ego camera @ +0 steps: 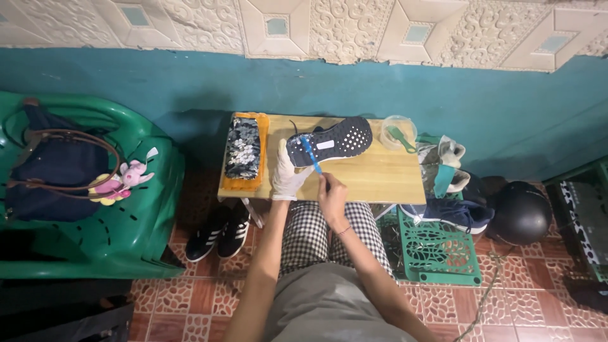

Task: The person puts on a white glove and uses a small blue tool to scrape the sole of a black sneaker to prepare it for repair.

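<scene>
Sole of a dark shoe (pixel 329 142) being brushed on a small wooden table (pixel 380 177), centre of frame.

The right hand (pixel 330 193) was closed on a blue brush (pixel 311 154), bristles at the heel end of the upturned sole; the gloved left hand (pixel 286 174) was clamped on that heel, holding the shoe on its side. The step in hand appeared to be scrubbing the sole; the next stroke would call for a steady left grip and travel toward the toe. At the table's right end stood a clear bowl (pixel 399 132) holding a green tool. A floral cloth (pixel 243 148) lay left on an orange pad. Lower right, a green crate (pixel 437 250) bore more shoes (pixel 446 212); at left, a green chair (pixel 126 215) held a bag (pixel 54 168).
</scene>
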